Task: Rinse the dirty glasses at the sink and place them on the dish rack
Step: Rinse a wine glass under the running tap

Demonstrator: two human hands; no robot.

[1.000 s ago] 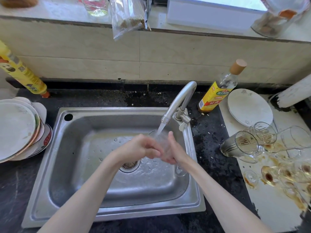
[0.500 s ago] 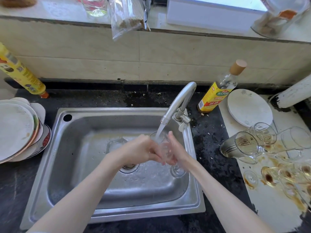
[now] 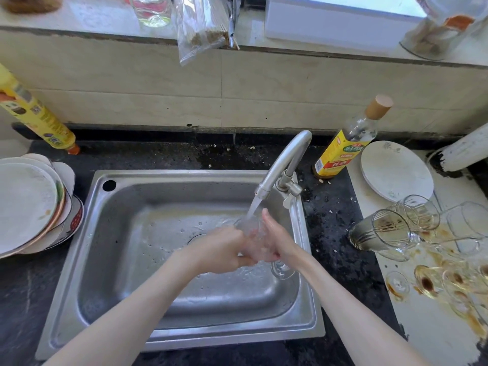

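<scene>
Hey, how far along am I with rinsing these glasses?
Early, it seems. Done: no rinsed glass or dish rack is in view, so I can't confirm any finished. In hand: your left hand and right hand hold a stemmed glass under the running faucet, over the sink. Left: the stained glasses lying tipped on the white board to your right.

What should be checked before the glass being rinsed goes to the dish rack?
1. Water stream reaches the glass: ok.
2. Left hand and right hand both hold it: ok.
3. Glass sits over the sink: ok.
4. Glass rinsed clean: cannot tell, hands cover it.
5. Dish rack in view: not ok, none visible.
6. Dirty glasses still waiting on the right: ok.
</scene>
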